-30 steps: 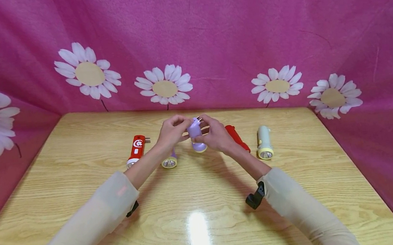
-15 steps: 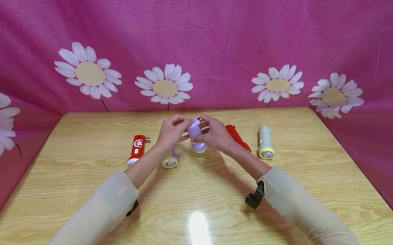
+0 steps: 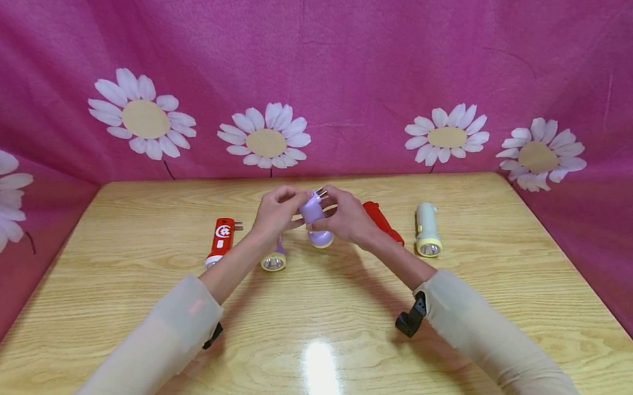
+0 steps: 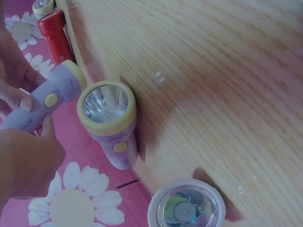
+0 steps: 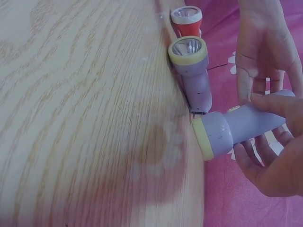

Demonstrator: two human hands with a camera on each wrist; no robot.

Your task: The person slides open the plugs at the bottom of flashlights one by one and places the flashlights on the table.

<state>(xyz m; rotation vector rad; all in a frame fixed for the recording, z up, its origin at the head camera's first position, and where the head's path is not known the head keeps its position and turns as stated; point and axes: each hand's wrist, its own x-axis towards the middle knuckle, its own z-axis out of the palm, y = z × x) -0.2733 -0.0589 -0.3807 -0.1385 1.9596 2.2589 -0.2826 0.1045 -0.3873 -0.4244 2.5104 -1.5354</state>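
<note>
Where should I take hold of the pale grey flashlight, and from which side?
Grip the pale grey flashlight by its slim body, probably from above, across the long sides: it lies lengthwise, its wider, yellow-rimmed head at the near end. The right hand seems better placed, once free.

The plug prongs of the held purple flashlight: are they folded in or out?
Out: in the head view, metal prongs project from the held purple flashlight near its tail.
</note>
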